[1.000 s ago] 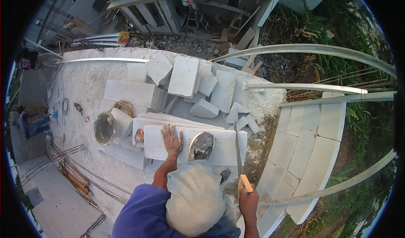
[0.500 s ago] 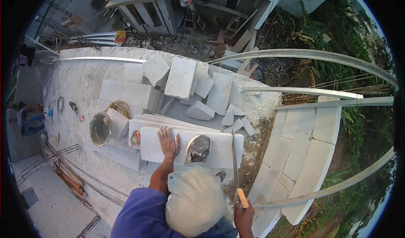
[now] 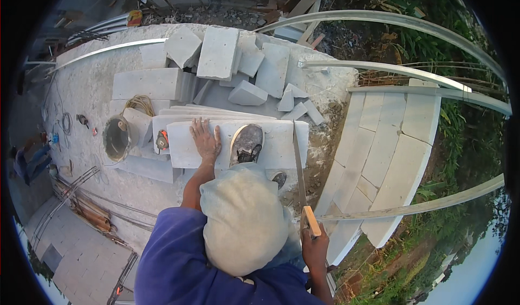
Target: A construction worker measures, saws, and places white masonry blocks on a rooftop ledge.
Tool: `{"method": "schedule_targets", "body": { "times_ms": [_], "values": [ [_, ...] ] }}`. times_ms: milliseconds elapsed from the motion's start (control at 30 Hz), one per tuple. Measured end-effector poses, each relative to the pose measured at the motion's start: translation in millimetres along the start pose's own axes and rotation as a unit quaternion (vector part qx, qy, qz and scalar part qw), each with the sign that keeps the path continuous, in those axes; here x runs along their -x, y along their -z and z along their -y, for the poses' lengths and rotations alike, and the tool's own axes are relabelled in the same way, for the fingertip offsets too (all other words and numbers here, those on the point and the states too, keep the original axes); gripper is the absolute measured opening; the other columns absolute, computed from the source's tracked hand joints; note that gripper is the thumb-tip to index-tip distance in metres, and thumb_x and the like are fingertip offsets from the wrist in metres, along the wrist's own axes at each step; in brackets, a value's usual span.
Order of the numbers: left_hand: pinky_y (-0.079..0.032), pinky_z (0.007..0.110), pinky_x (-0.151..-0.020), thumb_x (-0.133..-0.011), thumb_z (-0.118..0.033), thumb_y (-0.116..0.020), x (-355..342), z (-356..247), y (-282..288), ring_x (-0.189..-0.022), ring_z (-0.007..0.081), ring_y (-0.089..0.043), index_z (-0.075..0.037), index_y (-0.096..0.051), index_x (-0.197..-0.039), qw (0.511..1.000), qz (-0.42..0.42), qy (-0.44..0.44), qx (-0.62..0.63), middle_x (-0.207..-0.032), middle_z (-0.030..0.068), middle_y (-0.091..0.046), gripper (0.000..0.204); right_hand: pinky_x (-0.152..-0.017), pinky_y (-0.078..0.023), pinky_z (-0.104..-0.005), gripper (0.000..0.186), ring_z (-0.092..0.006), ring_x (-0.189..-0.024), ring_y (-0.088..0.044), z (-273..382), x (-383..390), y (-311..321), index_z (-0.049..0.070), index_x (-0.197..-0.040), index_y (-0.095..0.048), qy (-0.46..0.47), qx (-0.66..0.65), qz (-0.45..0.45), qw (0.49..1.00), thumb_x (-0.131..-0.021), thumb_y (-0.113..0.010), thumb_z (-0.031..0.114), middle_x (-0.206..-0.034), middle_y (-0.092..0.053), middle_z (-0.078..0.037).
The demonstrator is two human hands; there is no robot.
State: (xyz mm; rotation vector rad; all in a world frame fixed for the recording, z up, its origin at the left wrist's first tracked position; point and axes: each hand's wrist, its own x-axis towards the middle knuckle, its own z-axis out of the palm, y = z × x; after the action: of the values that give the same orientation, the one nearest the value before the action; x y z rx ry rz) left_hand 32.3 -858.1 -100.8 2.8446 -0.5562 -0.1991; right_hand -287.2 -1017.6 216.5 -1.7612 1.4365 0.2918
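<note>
My left hand [image 3: 206, 141] lies flat, fingers spread, on a long pale lightweight concrete block [image 3: 227, 156]. A dark shoe [image 3: 247, 143] rests on the same block, just right of that hand. With my right hand [image 3: 315, 246] I grip the wooden handle of a handsaw [image 3: 299, 167]. Its long blade lies across the block near the right end, pointing away from me; how deep it sits in the block I cannot tell. An orange and black tape measure [image 3: 162, 140] is beside the block's left end.
Thin slabs [image 3: 216, 112] lean behind the block, and a pile of cut blocks [image 3: 216, 53] lies farther off. At left stand a mortar-stained bucket [image 3: 116, 138] and a coil of cord [image 3: 139, 105]. Metal bars [image 3: 390, 69] and a block wall [image 3: 374, 161] are at right. Another person [image 3: 32, 161] crouches far left.
The view has shifted, so the whole scene sits higher and slightly left in the picture. My left hand stays on the block, and my right hand still grips the handsaw at its right end.
</note>
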Motion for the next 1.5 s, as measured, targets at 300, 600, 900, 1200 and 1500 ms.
{"method": "schedule_targets", "body": {
  "times_ms": [300,600,900,1200,1500],
  "values": [
    [-0.01,0.051,-0.121,-0.097,-0.042,-0.047,13.3,8.3,-14.5,-0.145,0.0341,-0.02,-0.004,-0.047,-0.134,1.0,-0.027,-0.005,-0.004,-0.146,0.0179,-0.037,0.053,-0.083,-0.051,-0.0482,0.05,-0.048,-0.099,-0.063,28.1,-186.4,-78.4,-0.014,-0.119,-0.054,0.016,0.024,0.034,0.999,-0.086,-0.064,0.021,-0.098,-0.064,-0.036],
    [-0.009,0.05,-0.121,-0.098,-0.042,-0.044,1.2,5.3,-6.9,-0.145,0.0341,-0.02,-0.005,-0.046,-0.135,0.999,-0.033,-0.01,-0.01,-0.146,0.0182,-0.037,0.053,-0.075,-0.052,-0.0424,0.039,-0.0395,-0.083,-0.068,-8.6,-98.9,-58.5,-0.011,-0.118,-0.056,-0.016,-0.058,-0.003,0.998,-0.087,-0.061,0.012,-0.087,-0.066,-0.028],
    [-0.009,0.05,-0.121,-0.098,-0.042,-0.044,1.0,33.8,-14.6,-0.145,0.0343,-0.02,-0.004,-0.045,-0.136,0.999,-0.027,0.011,-0.033,-0.147,0.0186,-0.036,0.054,-0.075,-0.053,-0.0435,0.041,-0.0407,-0.086,-0.068,2.1,-51.3,-57.2,-0.006,-0.121,-0.056,-0.016,-0.039,0.013,0.999,-0.086,-0.061,0.014,-0.091,-0.067,-0.026],
    [-0.01,0.051,-0.121,-0.098,-0.043,-0.044,-5.9,-26.9,-16.7,-0.144,0.0345,-0.021,-0.005,-0.045,-0.136,0.999,-0.029,-0.022,0.024,-0.145,0.0193,-0.038,0.053,-0.081,-0.051,-0.045,0.039,-0.043,-0.095,-0.066,-0.8,-210.5,-73.0,-0.012,-0.11,-0.06,0.031,-0.081,-0.073,0.994,-0.083,-0.064,0.017,-0.095,-0.065,-0.034],
    [-0.009,0.05,-0.121,-0.098,-0.042,-0.044,12.8,12.7,-6.4,-0.145,0.0341,-0.019,-0.006,-0.044,-0.136,1.0,-0.016,-0.001,-0.017,-0.146,0.0176,-0.036,0.053,-0.076,-0.053,-0.0412,0.042,-0.0351,-0.084,-0.07,-20.1,26.9,-10.4,-0.006,-0.123,-0.056,-0.065,-0.054,0.032,0.996,-0.084,-0.061,0.006,-0.089,-0.068,-0.024]
  ]
}}
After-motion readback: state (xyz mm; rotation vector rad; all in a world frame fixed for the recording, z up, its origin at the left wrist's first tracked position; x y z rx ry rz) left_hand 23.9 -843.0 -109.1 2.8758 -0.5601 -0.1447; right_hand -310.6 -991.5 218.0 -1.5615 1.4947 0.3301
